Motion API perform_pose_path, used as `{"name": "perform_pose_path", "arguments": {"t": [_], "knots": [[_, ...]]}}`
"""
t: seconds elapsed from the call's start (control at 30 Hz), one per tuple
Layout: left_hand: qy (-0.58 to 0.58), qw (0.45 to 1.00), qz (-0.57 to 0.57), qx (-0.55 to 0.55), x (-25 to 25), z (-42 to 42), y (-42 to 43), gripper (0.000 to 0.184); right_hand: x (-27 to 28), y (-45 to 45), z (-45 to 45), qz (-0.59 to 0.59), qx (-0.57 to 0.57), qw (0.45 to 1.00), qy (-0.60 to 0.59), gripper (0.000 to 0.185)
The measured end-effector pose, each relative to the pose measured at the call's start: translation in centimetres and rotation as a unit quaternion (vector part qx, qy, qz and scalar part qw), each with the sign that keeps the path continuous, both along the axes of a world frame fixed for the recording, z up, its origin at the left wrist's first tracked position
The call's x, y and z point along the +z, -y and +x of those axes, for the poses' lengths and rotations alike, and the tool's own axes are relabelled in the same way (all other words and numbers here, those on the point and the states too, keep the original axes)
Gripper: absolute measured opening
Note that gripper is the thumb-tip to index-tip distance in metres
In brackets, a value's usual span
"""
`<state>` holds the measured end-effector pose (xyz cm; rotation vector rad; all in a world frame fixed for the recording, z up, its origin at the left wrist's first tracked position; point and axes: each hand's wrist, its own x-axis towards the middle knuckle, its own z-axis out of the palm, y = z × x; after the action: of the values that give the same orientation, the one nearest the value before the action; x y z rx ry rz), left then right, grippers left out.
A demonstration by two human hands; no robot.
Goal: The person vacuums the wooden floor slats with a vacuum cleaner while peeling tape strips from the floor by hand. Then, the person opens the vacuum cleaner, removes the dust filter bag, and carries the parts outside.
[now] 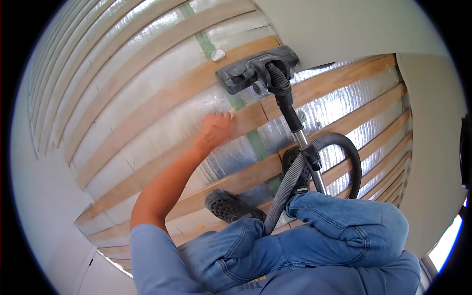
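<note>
My left hand (215,130) reaches down to a wooden batten on the floor, its fingers curled together. At the fingertips is a small pale yellowish scrap (232,112), too small to name; it seems pinched. Just beyond the hand is a black vacuum cleaner floor head (255,69), resting across the battens. Its metal tube (301,140) runs back toward my knees, and a grey ribbed hose (290,189) loops beside it. My right hand is out of view.
Parallel wooden battens (324,93) lie over silvery foil sheeting (275,135) joined with green tape (256,145). A round white piece (218,55) lies near the floor head. My dark clogs (227,205) stand among the battens, and pale walls (432,128) border the floor.
</note>
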<state>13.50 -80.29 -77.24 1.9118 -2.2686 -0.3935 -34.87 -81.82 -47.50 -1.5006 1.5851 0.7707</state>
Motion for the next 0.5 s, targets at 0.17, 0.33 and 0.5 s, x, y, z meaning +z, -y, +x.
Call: {"name": "perform_pose_path", "arguments": {"t": [0.17, 0.33, 0.5], "knots": [[0.079, 0.982, -0.06, 0.162, 3.9, 8.0, 4.2, 0.008, 1.3, -0.1, -1.0, 0.01, -0.005, 1.0, -0.012, 0.054], [0.1, 0.951, -0.117, 0.268, 7.6, 12.2, 8.8, 0.012, 1.9, 0.4, -1.2, 0.003, -0.005, 1.0, -0.013, 0.053], [0.009, 0.968, -0.172, 0.183, 5.6, 9.7, 12.6, 0.008, 2.1, 0.2, -1.3, 0.003, -0.009, 1.0, -0.022, 0.052]]}}
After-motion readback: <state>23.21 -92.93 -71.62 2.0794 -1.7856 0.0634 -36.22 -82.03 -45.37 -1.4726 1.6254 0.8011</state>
